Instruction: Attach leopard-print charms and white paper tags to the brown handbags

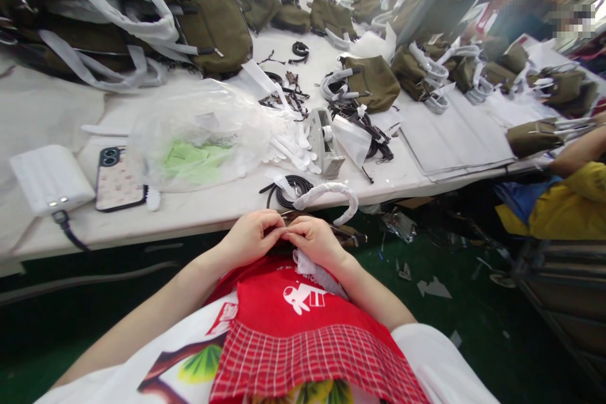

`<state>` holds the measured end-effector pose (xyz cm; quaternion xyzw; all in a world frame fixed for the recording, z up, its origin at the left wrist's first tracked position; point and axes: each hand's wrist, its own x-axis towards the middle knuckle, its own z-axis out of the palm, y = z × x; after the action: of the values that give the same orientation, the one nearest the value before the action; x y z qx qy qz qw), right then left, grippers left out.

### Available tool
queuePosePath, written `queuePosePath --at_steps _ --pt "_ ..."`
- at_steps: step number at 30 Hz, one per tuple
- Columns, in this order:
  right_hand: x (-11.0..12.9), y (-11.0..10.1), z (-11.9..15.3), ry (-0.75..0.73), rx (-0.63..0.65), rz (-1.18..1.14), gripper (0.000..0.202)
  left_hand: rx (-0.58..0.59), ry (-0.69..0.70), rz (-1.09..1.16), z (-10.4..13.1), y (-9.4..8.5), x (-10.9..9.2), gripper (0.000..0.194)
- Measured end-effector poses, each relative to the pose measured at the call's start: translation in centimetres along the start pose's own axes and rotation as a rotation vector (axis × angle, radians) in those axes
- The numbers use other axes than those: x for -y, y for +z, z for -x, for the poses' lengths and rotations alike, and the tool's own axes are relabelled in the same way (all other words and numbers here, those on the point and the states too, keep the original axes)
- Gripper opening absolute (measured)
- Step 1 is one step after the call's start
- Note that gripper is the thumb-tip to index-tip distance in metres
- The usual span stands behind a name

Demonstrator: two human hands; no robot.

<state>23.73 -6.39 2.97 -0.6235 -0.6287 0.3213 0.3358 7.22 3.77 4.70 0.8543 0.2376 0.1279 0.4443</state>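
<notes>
My left hand (253,238) and my right hand (315,241) meet at the table's front edge, just above my red apron (269,290). Both are closed in a pinch, fingertips almost touching; whatever lies between them is too small to make out. Behind and beneath the hands shows part of an olive bag (356,237) with a zipper, mostly hidden. Its handle (349,194), wrapped in white, arches up beyond my right hand. A coiled black strap (296,187) lies on the table just past my fingers. Some whitish, crumpled material (305,264) hangs below my right hand.
On the table (189,211) are a phone (118,180), a white power bank (52,180), a clear plastic bag (199,139) with green pieces and a grey tape dispenser (326,142). Olive bags (374,82) line the back. A person's yellow garment (568,202) is at right.
</notes>
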Motion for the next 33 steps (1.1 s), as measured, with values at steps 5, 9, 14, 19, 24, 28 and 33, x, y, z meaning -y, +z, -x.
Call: queuePosePath --at_steps 5,9,14,19,24,28,33 --pt "1.0 -0.4 0.0 -0.050 0.002 0.055 0.018 -0.054 -0.080 0.070 -0.1 0.2 0.0 0.023" --pt "1.4 -0.5 0.2 -0.102 0.029 0.069 0.022 -0.059 -0.111 0.122 0.2 0.1 0.2 0.024" --pt "1.1 -0.4 0.2 -0.097 0.025 0.064 0.024 -0.054 -0.071 0.147 0.3 0.1 0.5 0.025" --pt "0.7 -0.4 0.2 -0.113 0.013 0.088 0.024 -0.052 -0.036 0.160 0.2 0.1 0.6 0.027" --pt "0.8 -0.5 0.2 -0.131 0.045 0.189 0.025 -0.046 -0.059 0.223 0.1 0.1 0.5 0.028" --pt "1.3 -0.5 0.1 -0.121 0.044 0.295 0.026 -0.062 -0.108 0.297 0.1 0.2 0.7 0.029" --pt "1.9 -0.5 0.2 -0.128 0.042 0.316 0.027 -0.061 -0.174 0.393 0.2 0.5 0.7 0.029"
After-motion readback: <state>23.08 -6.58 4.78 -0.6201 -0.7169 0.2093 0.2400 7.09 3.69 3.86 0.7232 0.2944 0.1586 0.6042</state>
